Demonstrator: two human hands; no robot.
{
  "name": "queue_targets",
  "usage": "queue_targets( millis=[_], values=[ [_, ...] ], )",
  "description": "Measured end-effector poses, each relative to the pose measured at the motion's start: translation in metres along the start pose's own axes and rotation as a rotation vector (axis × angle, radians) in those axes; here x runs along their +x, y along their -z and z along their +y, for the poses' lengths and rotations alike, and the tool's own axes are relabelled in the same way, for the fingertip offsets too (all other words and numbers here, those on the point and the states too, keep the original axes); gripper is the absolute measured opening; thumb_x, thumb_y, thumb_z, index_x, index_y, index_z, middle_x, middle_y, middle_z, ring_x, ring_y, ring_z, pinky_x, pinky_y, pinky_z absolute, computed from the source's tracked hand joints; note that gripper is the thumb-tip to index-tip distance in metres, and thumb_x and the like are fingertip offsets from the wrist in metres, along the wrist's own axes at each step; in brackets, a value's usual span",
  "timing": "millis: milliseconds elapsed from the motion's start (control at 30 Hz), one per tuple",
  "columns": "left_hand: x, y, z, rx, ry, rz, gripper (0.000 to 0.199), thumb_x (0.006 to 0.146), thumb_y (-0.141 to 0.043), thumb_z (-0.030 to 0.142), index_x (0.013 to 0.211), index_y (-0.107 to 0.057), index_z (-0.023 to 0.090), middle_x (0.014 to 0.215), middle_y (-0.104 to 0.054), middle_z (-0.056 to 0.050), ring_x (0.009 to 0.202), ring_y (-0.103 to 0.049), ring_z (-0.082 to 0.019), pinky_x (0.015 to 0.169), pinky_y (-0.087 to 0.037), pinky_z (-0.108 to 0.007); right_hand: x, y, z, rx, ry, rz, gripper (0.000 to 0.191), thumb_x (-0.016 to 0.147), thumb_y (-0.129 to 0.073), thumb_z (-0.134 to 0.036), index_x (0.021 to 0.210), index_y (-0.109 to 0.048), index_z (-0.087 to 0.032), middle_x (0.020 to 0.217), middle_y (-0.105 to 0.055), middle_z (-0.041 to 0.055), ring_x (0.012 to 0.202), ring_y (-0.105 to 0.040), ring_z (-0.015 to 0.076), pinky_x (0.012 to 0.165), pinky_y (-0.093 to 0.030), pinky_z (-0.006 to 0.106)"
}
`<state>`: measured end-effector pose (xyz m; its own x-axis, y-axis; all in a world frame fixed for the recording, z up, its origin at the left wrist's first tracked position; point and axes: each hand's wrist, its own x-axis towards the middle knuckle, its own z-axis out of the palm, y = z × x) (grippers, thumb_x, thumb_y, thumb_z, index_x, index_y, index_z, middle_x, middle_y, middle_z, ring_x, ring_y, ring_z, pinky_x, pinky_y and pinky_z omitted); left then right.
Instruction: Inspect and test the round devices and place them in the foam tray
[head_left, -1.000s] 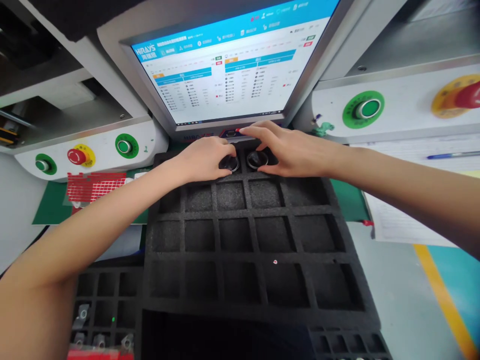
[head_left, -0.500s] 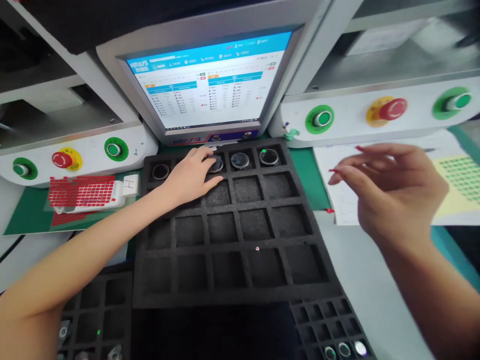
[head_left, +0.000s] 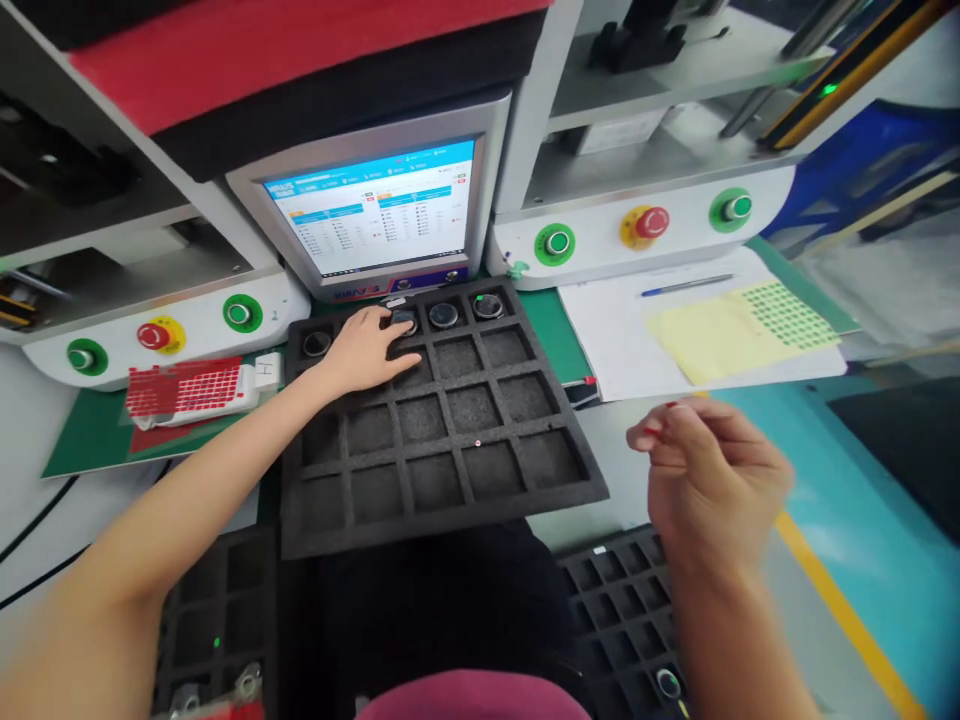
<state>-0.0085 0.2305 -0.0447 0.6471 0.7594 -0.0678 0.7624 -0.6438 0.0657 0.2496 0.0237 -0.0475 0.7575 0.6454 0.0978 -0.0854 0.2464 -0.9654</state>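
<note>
- While the left hand (head_left: 364, 352), thumb spread wide, stays at a round part (head_left: 406, 317) in the foam tray (head_left: 450, 515), the right hand (head_left: 712, 470) (fingertips together, nothing visibly held) has withdrawn rightward.
- Tray work: apparently one-handed.

Left of centre in the frame, the left hand (head_left: 364, 352) spreads its thumb from its fingers at a round dark part (head_left: 406, 319) in a black foam tray (head_left: 442, 519), with 2 similar discs (head_left: 443, 316) further right. Right of centre, the right hand (head_left: 712, 470), fingertips drawn together, hangs below papers (head_left: 622, 350) bearing 1 pen (head_left: 688, 285).
</note>
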Motion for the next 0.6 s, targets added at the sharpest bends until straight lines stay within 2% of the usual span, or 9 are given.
queue_targets(
  millis=[100, 167, 233, 367, 500, 600],
  values=[
    [-0.015, 0.013, 0.002, -0.068, 0.005, 0.147, 0.051, 0.09, -0.066, 0.037, 0.135, -0.06, 0.014, 0.151, -0.047, -0.02, 0.143, -0.045, -0.036, 0.12, -0.038, -0.054, -0.016, -0.005, -0.009, 0.068, -0.089, -0.107, 0.02, 0.069, -0.087, -0.034, 0.074, -0.072, -0.023, 0.058, -0.059, -0.0026, 0.048, -0.051, 0.0117, 0.047, -0.042, 0.024],
    [-0.037, 0.023, 0.007, -0.108, 0.002, 0.281, 0.042, 0.093, -0.061, 0.032, 0.132, -0.059, 0.017, 0.15, -0.049, -0.018, 0.143, -0.046, -0.033, 0.121, -0.039, -0.052, -0.026, -0.009, -0.013, 0.098, -0.146, -0.174, 0.019, 0.071, -0.086, -0.035, 0.075, -0.072, -0.022, 0.056, -0.058, -0.0029, 0.046, -0.05, 0.011, 0.046, -0.041, 0.022],
    [-0.068, 0.033, 0.016, -0.146, 0.023, 0.365, 0.034, 0.096, -0.056, 0.03, 0.129, -0.058, 0.022, 0.146, -0.053, -0.014, 0.14, -0.051, -0.029, 0.12, -0.042, -0.05, -0.035, -0.014, -0.016, 0.104, -0.19, -0.228, 0.019, 0.072, -0.084, -0.036, 0.074, -0.071, -0.022, 0.054, -0.056, -0.0027, 0.045, -0.05, 0.0114, 0.044, -0.041, 0.022],
    [-0.14, 0.046, 0.03, -0.163, 0.064, 0.412, 0.03, 0.098, -0.054, 0.028, 0.127, -0.057, 0.031, 0.14, -0.059, -0.009, 0.133, -0.059, -0.027, 0.115, -0.048, -0.052, -0.048, -0.026, -0.018, 0.111, -0.262, -0.325, 0.018, 0.07, -0.082, -0.035, 0.074, -0.07, -0.022, 0.05, -0.054, -0.0029, 0.042, -0.049, 0.0122, 0.043, -0.04, 0.023],
    [-0.207, 0.036, 0.034, -0.151, 0.179, 0.407, 0.029, 0.096, -0.054, 0.023, 0.124, -0.059, 0.033, 0.136, -0.062, -0.008, 0.125, -0.064, -0.027, 0.11, -0.052, -0.049, -0.059, -0.034, -0.016, 0.073, -0.284, -0.389, 0.016, 0.067, -0.083, -0.032, 0.07, -0.069, -0.024, 0.054, -0.055, -0.0025, 0.042, -0.047, 0.0118, 0.043, -0.037, 0.024],
    [-0.255, 0.02, 0.033, -0.169, 0.392, 0.408, 0.023, 0.096, -0.052, 0.025, 0.116, -0.065, 0.029, 0.13, -0.068, -0.008, 0.121, -0.066, -0.026, 0.109, -0.053, -0.046, -0.071, -0.027, -0.016, -0.052, -0.203, -0.425, 0.016, 0.076, -0.081, -0.038, 0.073, -0.069, -0.028, 0.062, -0.055, -0.0008, 0.046, -0.046, 0.0136, 0.044, -0.036, 0.027]
  ],
)
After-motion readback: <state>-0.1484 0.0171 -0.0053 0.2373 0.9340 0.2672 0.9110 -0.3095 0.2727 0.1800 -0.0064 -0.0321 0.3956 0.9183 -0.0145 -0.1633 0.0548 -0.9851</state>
